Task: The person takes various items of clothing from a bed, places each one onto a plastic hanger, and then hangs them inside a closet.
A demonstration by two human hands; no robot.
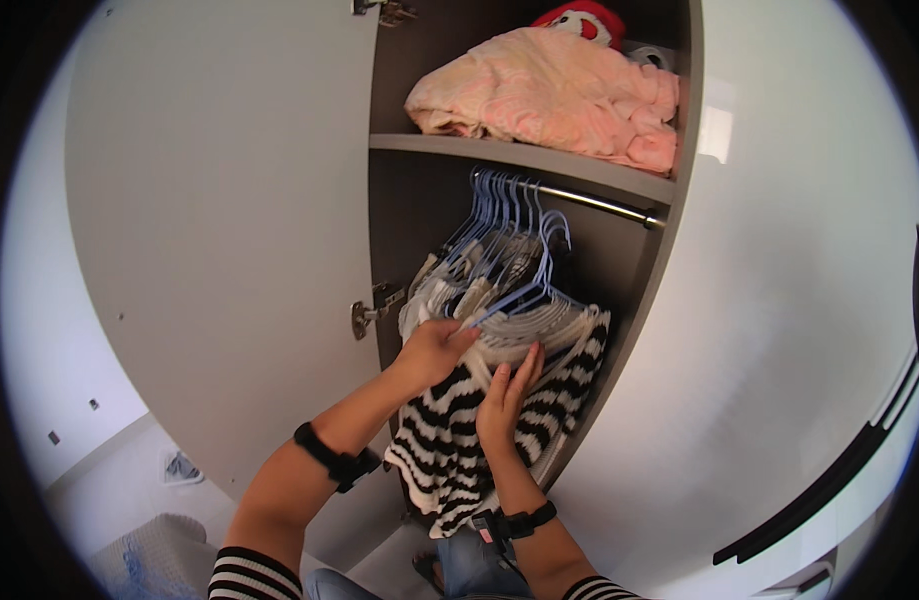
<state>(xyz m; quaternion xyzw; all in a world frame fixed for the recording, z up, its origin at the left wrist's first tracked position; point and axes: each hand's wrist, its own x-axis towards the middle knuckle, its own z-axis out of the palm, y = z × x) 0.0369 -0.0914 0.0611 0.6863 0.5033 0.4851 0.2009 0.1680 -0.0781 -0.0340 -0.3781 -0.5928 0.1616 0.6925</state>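
My left hand [433, 351] grips the shoulder end of a blue hanger [504, 301] and the cloth on it. Its hook stands with other blue hooks [557, 221] in front of and below the closet rod [594, 200], apart from it. From the hanger hangs a black-and-white striped knit garment [448, 431] with a pale neckline. My right hand [504, 409] rests its extended fingers against the front of the neckline, thumb apart. Behind, several blue hangers [497, 187] with pale and dark clothes hang on the left part of the rod.
A shelf [527, 154] above bears a folded pink blanket [549, 97] and a red-and-white plush item [583, 21]. The hinged door [226, 225] stands open at left, its metal hinge [365, 319] jutting near my left forearm. A glossy white panel [774, 262] borders the right.
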